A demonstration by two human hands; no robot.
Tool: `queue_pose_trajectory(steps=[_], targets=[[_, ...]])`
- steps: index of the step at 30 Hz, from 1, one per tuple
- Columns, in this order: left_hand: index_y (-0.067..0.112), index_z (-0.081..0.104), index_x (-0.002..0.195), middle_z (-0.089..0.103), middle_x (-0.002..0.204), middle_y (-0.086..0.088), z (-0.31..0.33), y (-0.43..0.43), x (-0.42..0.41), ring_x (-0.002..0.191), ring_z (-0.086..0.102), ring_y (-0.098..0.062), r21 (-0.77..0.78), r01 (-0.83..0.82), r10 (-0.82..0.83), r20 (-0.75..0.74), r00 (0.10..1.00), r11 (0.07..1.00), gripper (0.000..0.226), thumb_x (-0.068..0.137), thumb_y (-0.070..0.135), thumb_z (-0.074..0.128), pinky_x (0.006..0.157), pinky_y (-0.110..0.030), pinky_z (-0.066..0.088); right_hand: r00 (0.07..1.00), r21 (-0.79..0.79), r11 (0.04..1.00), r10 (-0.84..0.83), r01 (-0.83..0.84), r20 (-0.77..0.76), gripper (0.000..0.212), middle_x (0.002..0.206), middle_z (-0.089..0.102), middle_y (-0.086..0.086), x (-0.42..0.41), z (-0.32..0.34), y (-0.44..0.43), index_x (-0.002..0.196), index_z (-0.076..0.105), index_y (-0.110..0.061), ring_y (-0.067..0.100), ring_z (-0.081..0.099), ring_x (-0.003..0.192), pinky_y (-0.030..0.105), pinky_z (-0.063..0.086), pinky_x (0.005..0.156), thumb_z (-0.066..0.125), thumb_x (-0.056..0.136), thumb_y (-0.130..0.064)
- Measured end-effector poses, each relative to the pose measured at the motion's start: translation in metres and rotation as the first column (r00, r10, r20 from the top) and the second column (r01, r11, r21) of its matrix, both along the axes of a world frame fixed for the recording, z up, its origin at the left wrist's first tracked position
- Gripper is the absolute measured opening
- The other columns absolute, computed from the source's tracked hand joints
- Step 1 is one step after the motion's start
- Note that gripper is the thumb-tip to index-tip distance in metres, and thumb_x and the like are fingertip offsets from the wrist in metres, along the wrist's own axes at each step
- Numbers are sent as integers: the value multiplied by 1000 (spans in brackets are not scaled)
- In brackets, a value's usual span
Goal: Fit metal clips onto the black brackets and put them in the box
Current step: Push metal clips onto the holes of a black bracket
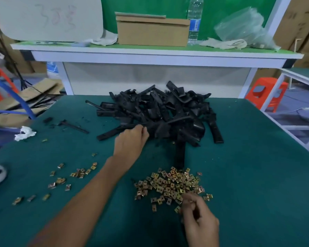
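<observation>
Bracket pile (159, 113) sits on the worktop (248, 175). Left hand (130, 141) grips 1 long bracket (111, 133) at its near-left edge; right hand (198, 221) curls into the clip heap (169, 182) in front, grasp unclear. Behind the pile, a shelved cardboard box (152, 32), contents hidden.

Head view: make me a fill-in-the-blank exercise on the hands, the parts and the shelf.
1. The left hand grips a piece at the edge of the pile of ____ brackets.
2. The right hand pinches at the heap of metal ____.
3. The cardboard box stands on the upper ____, left of a water bottle.
Missing words: black; clips; shelf.
</observation>
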State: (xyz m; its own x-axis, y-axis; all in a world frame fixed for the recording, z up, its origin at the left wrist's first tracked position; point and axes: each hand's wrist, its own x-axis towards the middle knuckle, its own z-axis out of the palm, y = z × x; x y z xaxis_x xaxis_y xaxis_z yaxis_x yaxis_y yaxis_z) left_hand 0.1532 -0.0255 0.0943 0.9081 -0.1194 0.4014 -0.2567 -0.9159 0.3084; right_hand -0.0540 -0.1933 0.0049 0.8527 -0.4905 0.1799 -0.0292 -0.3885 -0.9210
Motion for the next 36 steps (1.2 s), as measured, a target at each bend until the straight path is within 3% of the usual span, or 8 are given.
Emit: queue_pose_trajectory(steps=[3, 8, 11, 16, 21, 27, 33, 36], targets=[[16, 46, 76, 59, 58, 7, 22, 19, -17, 54, 54, -8, -323, -51, 21, -97, 995, 945, 41, 107, 42, 37, 50, -32, 31, 999, 48, 998, 37, -36, -13, 28, 64, 67, -2, 0, 3, 0, 90, 72, -39, 21, 64, 60, 39, 56, 64, 65, 96, -13], [28, 56, 102, 75, 90, 14, -7, -11, -113, 75, 66, -5, -802, 10, -387, -277, 879, 597, 19, 104, 42, 43, 62, -17, 48, 992, 233, 964, 126, -128, 22, 30, 93, 77, -10, 5, 17, 10, 110, 72, -46, 7, 72, 81, 34, 56, 74, 50, 97, -61], [36, 58, 110, 70, 97, 21, -40, -35, -170, 87, 63, 4, -770, 81, -494, -320, 808, 632, 26, 98, 51, 40, 72, -14, 46, 979, 426, 883, 201, -199, 41, 40, 114, 75, -12, 12, 22, 18, 117, 73, -37, 4, 68, 109, 30, 51, 92, 55, 95, -64], [35, 50, 81, 51, 77, 16, -61, -28, -169, 80, 45, -5, -426, 251, -348, -169, 922, 869, 32, 106, 46, 33, 72, -30, 38, 995, 455, 889, 6, -50, 99, 17, 93, 74, -5, 15, 20, 18, 105, 69, -32, 18, 71, 87, 31, 55, 73, 56, 101, -41], [25, 48, 144, 55, 127, -4, -70, -11, -108, 114, 44, -24, -35, 136, -140, -276, 951, 990, 42, 107, 38, 36, 100, -35, 39, 996, 371, 929, -29, -4, 82, 26, 73, 69, 6, 11, 10, 19, 111, 67, -37, 18, 60, 50, 32, 48, 43, 52, 97, -52], [24, 54, 139, 54, 130, -9, -65, -26, -67, 120, 45, -29, 106, 147, -108, -309, 945, 983, 40, 107, 38, 37, 102, -38, 39, 999, 312, 949, 34, -39, 21, 21, 64, 70, 6, 12, 3, 21, 110, 68, -47, 23, 61, 46, 33, 47, 42, 55, 95, -52], [21, 47, 78, 64, 96, -5, -57, -31, -63, 97, 58, -27, -90, 145, -166, -306, 937, 985, 20, 97, 24, 54, 81, -36, 46, 998, 169, 985, 6, -15, 56, 13, 65, 72, -8, 11, 6, 26, 98, 73, -47, 8, 65, 48, 15, 48, 46, 65, 88, -48], [20, 53, 84, 67, 84, 1, -52, -26, -64, 78, 64, -19, -367, 42, -190, -377, 907, 929, 12, 95, 16, 51, 67, -33, 52, 999, 97, 995, 25, -27, 21, 10, 69, 73, -17, 12, 7, 25, 93, 73, -50, -4, 66, 56, 8, 45, 52, 70, 90, -41]])
